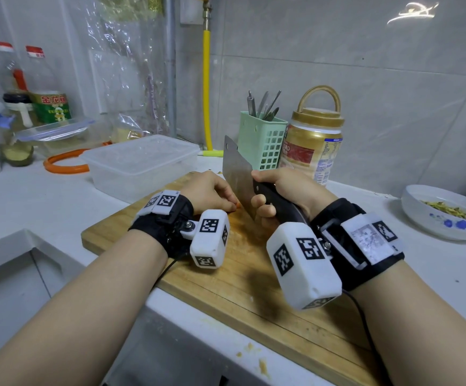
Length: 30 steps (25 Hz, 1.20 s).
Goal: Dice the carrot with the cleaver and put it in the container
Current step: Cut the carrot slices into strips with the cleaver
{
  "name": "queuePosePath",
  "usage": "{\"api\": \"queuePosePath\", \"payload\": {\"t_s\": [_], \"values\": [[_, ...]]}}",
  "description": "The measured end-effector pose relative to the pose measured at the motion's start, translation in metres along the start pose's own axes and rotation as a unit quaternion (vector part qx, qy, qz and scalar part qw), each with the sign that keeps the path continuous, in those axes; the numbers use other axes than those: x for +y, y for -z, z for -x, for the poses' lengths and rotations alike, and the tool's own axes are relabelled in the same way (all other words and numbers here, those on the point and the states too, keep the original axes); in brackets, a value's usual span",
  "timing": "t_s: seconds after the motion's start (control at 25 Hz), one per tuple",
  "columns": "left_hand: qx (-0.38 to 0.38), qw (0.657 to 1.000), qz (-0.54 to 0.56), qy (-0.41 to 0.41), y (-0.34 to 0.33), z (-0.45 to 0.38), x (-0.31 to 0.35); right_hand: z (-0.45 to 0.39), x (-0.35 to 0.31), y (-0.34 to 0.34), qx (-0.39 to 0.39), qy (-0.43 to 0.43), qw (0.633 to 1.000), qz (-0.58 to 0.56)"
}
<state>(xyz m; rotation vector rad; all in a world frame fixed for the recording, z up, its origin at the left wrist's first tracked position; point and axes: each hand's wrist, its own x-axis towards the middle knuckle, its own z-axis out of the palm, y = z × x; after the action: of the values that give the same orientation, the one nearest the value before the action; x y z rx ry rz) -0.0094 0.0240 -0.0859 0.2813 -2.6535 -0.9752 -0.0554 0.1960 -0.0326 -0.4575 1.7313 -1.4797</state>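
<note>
cleaver (237,168) blade upright between both hands, carrot (237,205) mostly hidden under left fingers, clear lidded container (140,162) beyond left hand

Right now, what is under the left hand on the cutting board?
Only a sliver of orange carrot shows at the fingertips of the left hand, beside the cleaver gripped by the right hand. The rest is covered by the curled fingers on the cutting board.

Both forearms are extended forward, wrists strapped.
The left hand (209,192) is curled, knuckles up; the right hand (279,192) is wrapped around a dark handle beside it.
</note>
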Motion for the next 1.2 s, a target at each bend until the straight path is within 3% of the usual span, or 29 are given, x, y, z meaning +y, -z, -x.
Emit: {"api": "queuePosePath", "payload": {"t_s": [1.2], "values": [[-0.027,0.999,-0.009,0.046,0.003,0.002,0.006,-0.003,0.009,-0.010,0.005,0.001,1.000,-0.002]]}}
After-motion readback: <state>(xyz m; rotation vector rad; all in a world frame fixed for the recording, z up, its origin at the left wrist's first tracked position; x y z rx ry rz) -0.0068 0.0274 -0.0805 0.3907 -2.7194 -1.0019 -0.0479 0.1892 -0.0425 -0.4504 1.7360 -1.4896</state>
